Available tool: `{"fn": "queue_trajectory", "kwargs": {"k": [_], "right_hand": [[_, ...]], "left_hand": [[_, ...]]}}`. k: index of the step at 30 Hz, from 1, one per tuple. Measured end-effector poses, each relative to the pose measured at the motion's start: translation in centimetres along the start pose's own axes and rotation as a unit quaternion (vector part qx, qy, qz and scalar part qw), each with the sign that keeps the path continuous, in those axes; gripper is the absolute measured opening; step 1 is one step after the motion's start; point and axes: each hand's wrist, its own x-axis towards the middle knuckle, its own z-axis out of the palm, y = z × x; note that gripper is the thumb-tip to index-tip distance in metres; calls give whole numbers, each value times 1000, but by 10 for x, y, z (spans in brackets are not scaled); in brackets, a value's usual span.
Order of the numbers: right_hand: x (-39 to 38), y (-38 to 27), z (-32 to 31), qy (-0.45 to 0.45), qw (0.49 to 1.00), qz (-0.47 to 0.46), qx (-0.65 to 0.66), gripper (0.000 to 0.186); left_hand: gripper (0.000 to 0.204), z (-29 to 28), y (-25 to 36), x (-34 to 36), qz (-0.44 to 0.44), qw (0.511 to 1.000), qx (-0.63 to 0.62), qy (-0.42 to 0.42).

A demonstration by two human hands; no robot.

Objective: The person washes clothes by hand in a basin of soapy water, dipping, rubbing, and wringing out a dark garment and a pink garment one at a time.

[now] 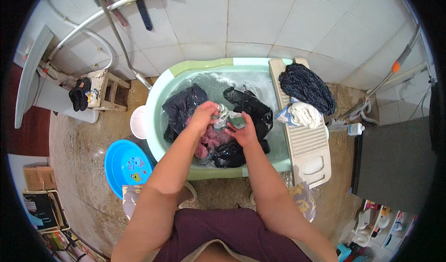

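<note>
Over the water in a pale green tub (155, 99), both my hands hold a small grey-white and green cloth (224, 116). My left hand (204, 117) is closed on its left end. On the other end my right hand (245, 131) has its thumb and fingers around the fabric. Soaking below are a dark grey garment (183, 103) at the left and pink cloth (216, 139) under my hands. Black clothes (255, 111) lie in the water to the right. The cloth's exact kind cannot be made out.
A beige washboard (303, 139) lies across the tub's right end, bearing a dark speckled bundle (306, 87) and a white cloth (305, 114). Left stand a blue basin (121, 159), a pink-rimmed bucket (138, 122) and a wooden stool (109, 92). A white bottle (356, 129) is at right.
</note>
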Motion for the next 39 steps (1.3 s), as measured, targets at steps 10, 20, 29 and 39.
{"fn": "queue_trajectory", "kwargs": {"k": [10,20,29,39], "right_hand": [[9,-2,38,-78,990,3,115,47],[15,24,59,88,996,0,14,28],[21,24,40,58,996,-64,38,40],[67,19,-11,139,775,-309,-533,44]], "left_hand": [[16,57,-27,-49,282,909,300,-59],[31,39,4,19,164,901,354,191],[17,62,-1,-9,287,773,559,86],[36,5,-88,46,256,747,611,54]]}}
